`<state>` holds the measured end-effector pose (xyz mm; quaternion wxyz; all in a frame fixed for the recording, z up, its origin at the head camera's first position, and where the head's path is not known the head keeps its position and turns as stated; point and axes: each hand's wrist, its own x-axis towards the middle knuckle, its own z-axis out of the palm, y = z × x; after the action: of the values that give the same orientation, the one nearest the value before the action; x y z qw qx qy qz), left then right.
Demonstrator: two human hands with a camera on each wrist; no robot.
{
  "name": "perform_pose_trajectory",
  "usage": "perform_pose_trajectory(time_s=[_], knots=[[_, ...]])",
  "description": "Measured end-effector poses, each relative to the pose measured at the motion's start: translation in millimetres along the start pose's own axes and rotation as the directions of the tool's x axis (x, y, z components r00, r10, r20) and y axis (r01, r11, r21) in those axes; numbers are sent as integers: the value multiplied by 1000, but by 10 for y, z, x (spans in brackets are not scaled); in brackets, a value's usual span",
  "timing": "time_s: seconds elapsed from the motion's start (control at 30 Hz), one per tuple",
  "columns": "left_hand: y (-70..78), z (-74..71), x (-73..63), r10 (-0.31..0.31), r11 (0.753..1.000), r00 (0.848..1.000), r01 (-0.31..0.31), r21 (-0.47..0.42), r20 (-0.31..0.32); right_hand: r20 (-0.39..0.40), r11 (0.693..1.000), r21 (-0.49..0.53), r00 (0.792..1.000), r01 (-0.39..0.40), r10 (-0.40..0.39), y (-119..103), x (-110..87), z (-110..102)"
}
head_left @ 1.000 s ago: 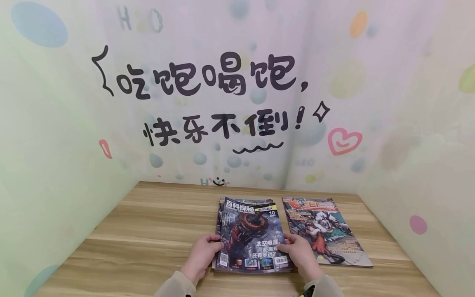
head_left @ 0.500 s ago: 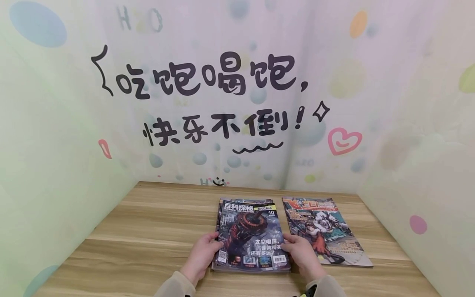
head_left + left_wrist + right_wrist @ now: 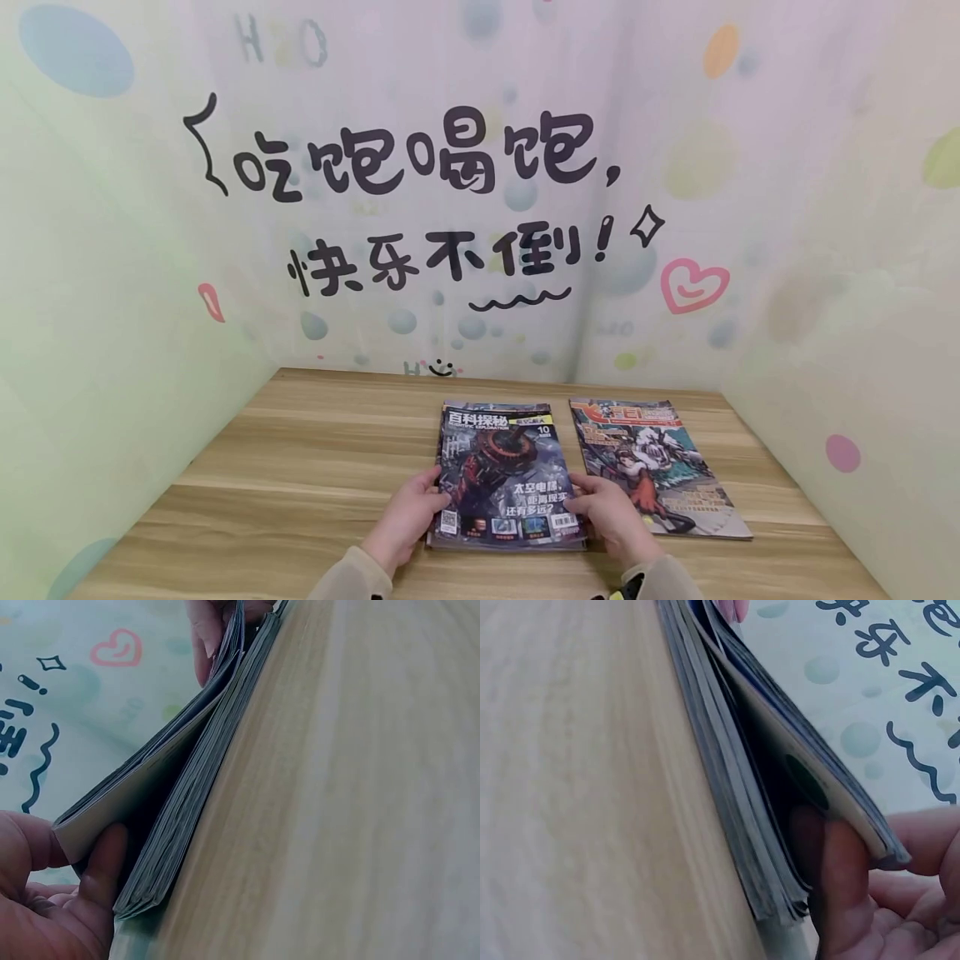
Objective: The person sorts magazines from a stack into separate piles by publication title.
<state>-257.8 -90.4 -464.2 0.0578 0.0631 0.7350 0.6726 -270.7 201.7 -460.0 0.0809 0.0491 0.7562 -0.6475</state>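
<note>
A dark science magazine (image 3: 498, 471) with a red ring-shaped machine on its cover tops a stack of magazines (image 3: 202, 780) on the table. My left hand (image 3: 408, 512) pinches its left edge, thumb on one face and fingers on the other. At the opposite edge, my right hand (image 3: 611, 512) pinches it the same way. Both wrist views show its held sides raised, with a wedge-shaped gap between it and the stack. Its middle bows down toward the magazines beneath, which the cover mostly hides in the head view.
To the right of the stack another magazine (image 3: 660, 471) with a comic-style cover lies flat and slightly turned. The wood-grain table (image 3: 300, 450) meets a printed back wall (image 3: 450, 333) and pale side walls.
The top magazine has shifted slightly left and lines up more closely with the stack below. Both hands keep hold of its edges. The magazine on the right stays put.
</note>
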Motion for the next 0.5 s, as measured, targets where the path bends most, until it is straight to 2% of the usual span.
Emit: perform_pose_trajectory(time_s=[0.13,0.23,0.5], knots=[[10,-3,9,-14,1000,1000,14,9,12,76,999,32,997,5,-8,-9,-16,-22],[14,-5,16,-20,1000,1000,20,14,13,95,999,46,995,24,-29,-14,-25,-25],[14,-20,26,-32,999,999,32,6,-13,24,997,53,998,61,-63,-28,-12,21]])
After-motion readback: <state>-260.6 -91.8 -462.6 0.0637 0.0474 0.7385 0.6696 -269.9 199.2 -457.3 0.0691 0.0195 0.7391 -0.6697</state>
